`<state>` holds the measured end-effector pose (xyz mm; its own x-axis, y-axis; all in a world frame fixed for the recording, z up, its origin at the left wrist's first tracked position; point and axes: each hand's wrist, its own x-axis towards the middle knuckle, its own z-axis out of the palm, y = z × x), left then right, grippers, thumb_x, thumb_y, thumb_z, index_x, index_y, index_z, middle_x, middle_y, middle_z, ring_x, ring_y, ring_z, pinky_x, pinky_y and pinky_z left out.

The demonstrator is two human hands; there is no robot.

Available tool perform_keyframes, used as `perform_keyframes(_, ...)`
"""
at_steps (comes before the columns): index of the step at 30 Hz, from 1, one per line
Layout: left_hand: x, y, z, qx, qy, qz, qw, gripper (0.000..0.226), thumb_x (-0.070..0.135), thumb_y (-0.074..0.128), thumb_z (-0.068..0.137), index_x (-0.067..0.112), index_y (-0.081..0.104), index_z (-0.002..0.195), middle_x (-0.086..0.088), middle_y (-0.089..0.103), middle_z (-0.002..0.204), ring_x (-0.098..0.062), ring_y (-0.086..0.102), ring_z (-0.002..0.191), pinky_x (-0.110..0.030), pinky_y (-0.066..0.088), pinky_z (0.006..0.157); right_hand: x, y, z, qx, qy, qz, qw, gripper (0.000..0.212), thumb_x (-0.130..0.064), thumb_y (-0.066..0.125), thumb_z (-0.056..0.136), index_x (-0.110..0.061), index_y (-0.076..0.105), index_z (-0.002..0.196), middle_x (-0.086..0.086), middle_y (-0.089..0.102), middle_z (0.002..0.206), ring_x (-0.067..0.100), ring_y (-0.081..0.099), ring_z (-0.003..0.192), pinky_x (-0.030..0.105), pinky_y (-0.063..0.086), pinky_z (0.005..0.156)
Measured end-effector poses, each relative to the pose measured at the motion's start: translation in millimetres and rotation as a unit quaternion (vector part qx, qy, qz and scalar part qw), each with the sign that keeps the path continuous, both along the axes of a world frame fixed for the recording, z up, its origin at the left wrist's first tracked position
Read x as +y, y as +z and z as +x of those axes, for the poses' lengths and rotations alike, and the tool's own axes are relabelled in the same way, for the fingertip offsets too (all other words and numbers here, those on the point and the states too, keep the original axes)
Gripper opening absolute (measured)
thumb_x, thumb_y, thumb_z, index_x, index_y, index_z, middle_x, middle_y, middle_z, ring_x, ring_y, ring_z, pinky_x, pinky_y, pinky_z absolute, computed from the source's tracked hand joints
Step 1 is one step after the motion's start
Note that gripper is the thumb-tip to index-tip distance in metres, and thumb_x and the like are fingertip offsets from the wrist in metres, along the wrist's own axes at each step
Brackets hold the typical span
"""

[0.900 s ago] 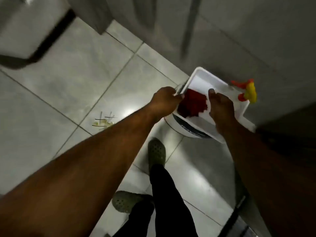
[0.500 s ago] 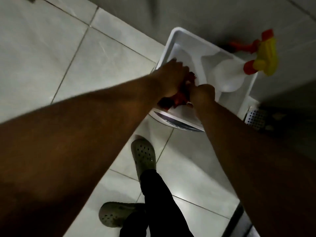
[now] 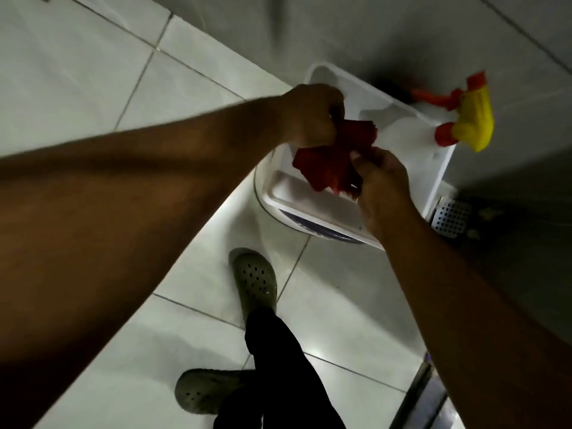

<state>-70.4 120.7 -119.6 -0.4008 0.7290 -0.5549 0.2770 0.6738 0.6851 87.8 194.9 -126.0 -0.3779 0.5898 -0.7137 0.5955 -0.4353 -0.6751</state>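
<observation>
A person stands on a tiled floor [image 3: 77, 72] and holds a red cloth [image 3: 334, 156] with both hands over a white tub [image 3: 441, 178] set against a grey wall [image 3: 371, 26]. The left hand [image 3: 312, 116] is closed in a fist round the cloth's upper end, its fingers curled under and out of sight. The right hand [image 3: 383, 184] grips the lower end from the near side, with the thumb pressed onto the fabric and the fingers wrapped behind it.

The cloth is bunched and creased between the two hands, which are close together but not touching. It hangs above the near half of the tub, inside the line of the rim; whether any part reaches the bottom cannot be told.

The tub is rectangular and sits on a round white base [image 3: 263, 193] that shows under its near edge. A yellow and red tap [image 3: 473, 122] sticks out from the wall just beyond the tub's far right corner. A perforated metal drain [image 3: 450, 218] lies in the floor just right of the tub.

Below the arms, the person's two grey-green clogs [image 3: 255, 280] rest on the tiles, one ahead of the other, under black trousers [image 3: 278, 366]. The lighting is dim, with glare on the tiles near the base.
</observation>
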Motion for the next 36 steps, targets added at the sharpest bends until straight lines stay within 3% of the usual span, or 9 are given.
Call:
perform_keyframes(3, -45.8, 23.6, -2.0, -0.157, 0.192, 0.047, 0.968, 0.032, 0.015, 0.072, 0.079, 0.021, 0.062, 0.109, 0.002, 0.058, 0.118, -0.016, 0.062, 0.098, -0.028, 0.059, 0.074, -14.9, 32.2, -12.4, 0.034, 0.012, 0.012, 0.999, 0.016, -0.019, 0.061, 0.090, -0.021, 0.060, 0.107, 0.009, 0.070, 0.112, 0.025, 0.070, 0.100, 0.042, 0.057, 0.090)
perform_keyframes(5, -87.5, 35.3, 2.7, -0.233, 0.292, 0.059, 0.926, 0.036, 0.018, 0.075, 0.078, 0.017, 0.062, 0.111, -0.005, 0.066, 0.117, -0.023, 0.067, 0.104, -0.039, 0.059, 0.089, -33.8, 48.5, -22.6, 0.061, 0.033, 0.010, 0.998, 0.013, -0.020, 0.060, 0.091, -0.024, 0.062, 0.103, 0.003, 0.073, 0.105, 0.019, 0.073, 0.094, 0.036, 0.059, 0.084)
perform_keyframes(9, -180.0, 47.1, 31.4, -0.330, 0.422, 0.085, 0.840, 0.019, 0.018, 0.072, 0.083, 0.016, 0.064, 0.101, -0.009, 0.071, 0.111, -0.031, 0.069, 0.102, -0.044, 0.058, 0.091, -95.7, 63.4, -40.4, 0.066, 0.098, -0.028, 0.993, 0.018, -0.028, 0.057, 0.093, -0.029, 0.061, 0.111, -0.004, 0.074, 0.102, 0.017, 0.073, 0.092, 0.033, 0.060, 0.073)
perform_keyframes(13, -271.8, 47.1, 67.8, -0.358, 0.533, 0.113, 0.759, 0.013, 0.007, 0.062, 0.088, 0.010, 0.062, 0.101, -0.012, 0.071, 0.105, -0.030, 0.071, 0.096, -0.040, 0.060, 0.081, -185.7, 57.1, -46.9, 0.046, 0.190, -0.013, 0.981, 0.035, -0.032, 0.057, 0.092, -0.023, 0.054, 0.126, 0.000, 0.067, 0.117, 0.018, 0.069, 0.100, 0.034, 0.059, 0.077)
perform_keyframes(17, -342.0, 25.9, 110.3, -0.320, 0.599, 0.084, 0.729, 0.031, 0.001, 0.054, 0.089, 0.006, 0.059, 0.120, -0.017, 0.067, 0.119, -0.029, 0.069, 0.103, -0.044, 0.059, 0.088, -262.5, 32.9, -31.1, 0.034, 0.296, 0.003, 0.955, 0.039, -0.021, 0.061, 0.089, -0.024, 0.051, 0.126, -0.001, 0.062, 0.115, 0.017, 0.065, 0.099, 0.027, 0.056, 0.066)
perform_keyframes(20, -384.8, 9.3, 137.8, -0.309, 0.634, 0.070, 0.706, 0.037, 0.001, 0.056, 0.091, 0.008, 0.055, 0.128, -0.017, 0.064, 0.126, -0.032, 0.064, 0.111, -0.046, 0.056, 0.092, -305.1, 8.9, -20.4, 0.010, 0.338, 0.022, 0.941, 0.041, -0.013, 0.059, 0.090, -0.021, 0.050, 0.129, 0.003, 0.062, 0.121, 0.022, 0.065, 0.103, 0.038, 0.059, 0.079)
perform_keyframes(25, -443.4, -42.9, 160.6, -0.267, 0.650, 0.055, 0.709, 0.042, 0.009, 0.058, 0.092, 0.012, 0.053, 0.134, -0.008, 0.065, 0.113, -0.016, 0.065, 0.086, -0.027, 0.059, 0.068, -367.2, -50.6, -14.3, -0.005, 0.372, 0.022, 0.928, 0.039, -0.009, 0.054, 0.093, -0.017, 0.049, 0.131, 0.006, 0.060, 0.125, 0.026, 0.063, 0.105, 0.042, 0.058, 0.083)
perform_keyframes(31, -530.2, -153.0, 165.0, -0.057, 0.574, -0.100, 0.811, 0.055, 0.036, 0.058, 0.092, 0.012, 0.046, 0.140, -0.011, 0.054, 0.141, -0.027, 0.052, 0.127, -0.038, 0.041, 0.107, -431.9, -151.3, -44.7, -0.024, 0.423, 0.057, 0.904, 0.032, -0.009, 0.051, 0.092, -0.020, 0.054, 0.122, 0.010, 0.062, 0.123, 0.029, 0.063, 0.108, 0.048, 0.055, 0.091)
perform_keyframes(36, -615.2, -243.2, 184.5, 0.081, 0.525, -0.221, 0.818, 0.068, 0.048, 0.050, 0.092, 0.016, 0.031, 0.149, -0.014, 0.038, 0.154, -0.033, 0.034, 0.141, -0.044, 0.028, 0.115, -458.9, -231.7, -82.5, -0.011, 0.426, 0.081, 0.901, 0.039, -0.009, 0.055, 0.089, -0.011, 0.051, 0.127, 0.013, 0.064, 0.117, 0.033, 0.065, 0.102, 0.048, 0.056, 0.087)
